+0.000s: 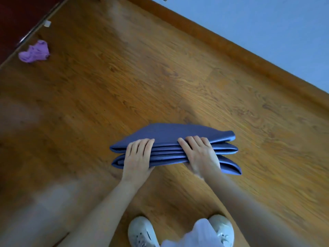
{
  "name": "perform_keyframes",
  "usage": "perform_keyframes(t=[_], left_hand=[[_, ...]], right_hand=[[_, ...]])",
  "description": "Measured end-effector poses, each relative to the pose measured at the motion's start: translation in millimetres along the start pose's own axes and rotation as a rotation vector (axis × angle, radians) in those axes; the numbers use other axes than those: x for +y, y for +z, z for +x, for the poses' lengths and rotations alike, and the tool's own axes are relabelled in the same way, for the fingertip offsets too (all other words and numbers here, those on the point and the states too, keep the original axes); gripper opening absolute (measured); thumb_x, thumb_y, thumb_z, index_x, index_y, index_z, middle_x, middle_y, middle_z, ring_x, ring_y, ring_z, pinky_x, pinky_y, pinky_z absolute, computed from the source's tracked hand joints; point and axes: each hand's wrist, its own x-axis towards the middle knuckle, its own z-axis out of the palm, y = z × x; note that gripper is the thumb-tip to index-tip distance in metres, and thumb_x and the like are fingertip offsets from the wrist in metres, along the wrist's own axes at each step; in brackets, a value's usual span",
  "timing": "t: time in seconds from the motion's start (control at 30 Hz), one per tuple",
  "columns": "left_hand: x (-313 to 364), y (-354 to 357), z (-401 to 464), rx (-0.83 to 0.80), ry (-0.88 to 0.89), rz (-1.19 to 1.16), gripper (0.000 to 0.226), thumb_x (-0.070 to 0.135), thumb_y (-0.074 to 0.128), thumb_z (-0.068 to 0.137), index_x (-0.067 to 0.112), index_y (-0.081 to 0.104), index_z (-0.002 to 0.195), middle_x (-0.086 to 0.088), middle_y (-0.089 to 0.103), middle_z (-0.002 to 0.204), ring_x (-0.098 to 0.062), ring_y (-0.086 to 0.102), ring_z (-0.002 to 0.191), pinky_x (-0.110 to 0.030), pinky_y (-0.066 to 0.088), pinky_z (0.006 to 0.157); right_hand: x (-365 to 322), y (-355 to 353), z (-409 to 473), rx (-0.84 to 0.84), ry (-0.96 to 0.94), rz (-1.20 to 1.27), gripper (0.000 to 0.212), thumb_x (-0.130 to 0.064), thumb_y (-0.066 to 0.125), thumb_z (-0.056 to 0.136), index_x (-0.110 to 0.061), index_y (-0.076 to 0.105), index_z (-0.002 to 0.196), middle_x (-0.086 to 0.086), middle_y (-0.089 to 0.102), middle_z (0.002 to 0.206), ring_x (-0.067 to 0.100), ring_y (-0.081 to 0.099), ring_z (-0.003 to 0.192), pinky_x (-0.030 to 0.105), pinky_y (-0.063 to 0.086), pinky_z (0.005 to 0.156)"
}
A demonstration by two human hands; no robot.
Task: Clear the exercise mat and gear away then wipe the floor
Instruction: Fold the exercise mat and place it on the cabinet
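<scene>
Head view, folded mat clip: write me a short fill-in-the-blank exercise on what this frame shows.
1. The folded blue mat is gripped by ____ hands, the left hand and the right hand.
2. The crumpled purple cloth lies on the ____ floor.
3. Seen in this view, the cloth lies to the far ____ of the mat.
4. Below the mat, the person's shoes are ____ in colour.

Missing words: both; wooden; left; white
</scene>
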Motion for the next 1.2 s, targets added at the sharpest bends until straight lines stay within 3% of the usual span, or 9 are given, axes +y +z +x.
perform_keyframes(t=[0.1, 0.27, 0.53, 0.87, 1.07, 1.2], left_hand=[[5, -13, -18, -0.055, 0.097, -0.011, 0.087, 0.029, 0.090, 0.051, 0.009, 0.044, 0.122, -0.008, 0.063, 0.108, -0.029, 0.061, 0.098, -0.043, 0.050, 0.087], [22, -63, -37, -0.111, 0.184, -0.071, 0.079, 0.025, 0.091, 0.050, 0.010, 0.056, 0.119, -0.004, 0.065, 0.101, -0.024, 0.064, 0.091, -0.038, 0.051, 0.082], [71, -214, -61, -0.177, 0.195, -0.192, 0.080, 0.029, 0.093, 0.043, 0.014, 0.059, 0.115, 0.001, 0.065, 0.098, -0.020, 0.064, 0.090, -0.034, 0.051, 0.084], [132, -461, -35, 0.048, 0.309, -0.224, 0.074, 0.021, 0.090, 0.048, 0.015, 0.060, 0.116, 0.001, 0.063, 0.099, -0.021, 0.062, 0.094, -0.035, 0.047, 0.090], [153, -576, -18, 0.176, 0.530, -0.247, 0.080, 0.034, 0.091, 0.046, 0.019, 0.057, 0.117, 0.005, 0.061, 0.099, -0.017, 0.061, 0.092, -0.034, 0.051, 0.086], [162, -643, -4, 0.266, 0.689, -0.262, 0.078, 0.040, 0.089, 0.049, 0.017, 0.061, 0.117, 0.004, 0.062, 0.100, -0.017, 0.063, 0.091, -0.033, 0.052, 0.082]], right_hand=[[-18, -5, -23, -0.042, 0.040, 0.021, 0.061, -0.032, 0.079, 0.061, -0.014, 0.055, 0.114, 0.004, 0.059, 0.091, 0.027, 0.056, 0.078, 0.035, 0.030, 0.076], [-37, -46, -53, -0.184, 0.157, 0.023, 0.075, -0.027, 0.089, 0.039, -0.019, 0.058, 0.107, 0.003, 0.057, 0.083, 0.023, 0.054, 0.072, 0.033, 0.043, 0.066], [-43, -207, -108, -0.164, 0.164, 0.070, 0.076, -0.028, 0.088, 0.042, -0.016, 0.054, 0.109, 0.006, 0.059, 0.087, 0.026, 0.056, 0.074, 0.033, 0.046, 0.062], [-46, -470, -136, 0.086, 0.404, 0.049, 0.067, -0.010, 0.082, 0.049, -0.018, 0.052, 0.108, 0.006, 0.058, 0.088, 0.028, 0.057, 0.077, 0.038, 0.049, 0.067], [-52, -588, -163, 0.249, 0.434, -0.072, 0.079, -0.020, 0.089, 0.041, -0.017, 0.051, 0.110, 0.004, 0.061, 0.089, 0.026, 0.060, 0.076, 0.037, 0.053, 0.065], [-58, -657, -177, 0.370, 0.472, -0.178, 0.069, -0.018, 0.086, 0.046, -0.013, 0.061, 0.110, 0.003, 0.064, 0.091, 0.026, 0.061, 0.079, 0.035, 0.053, 0.069]])
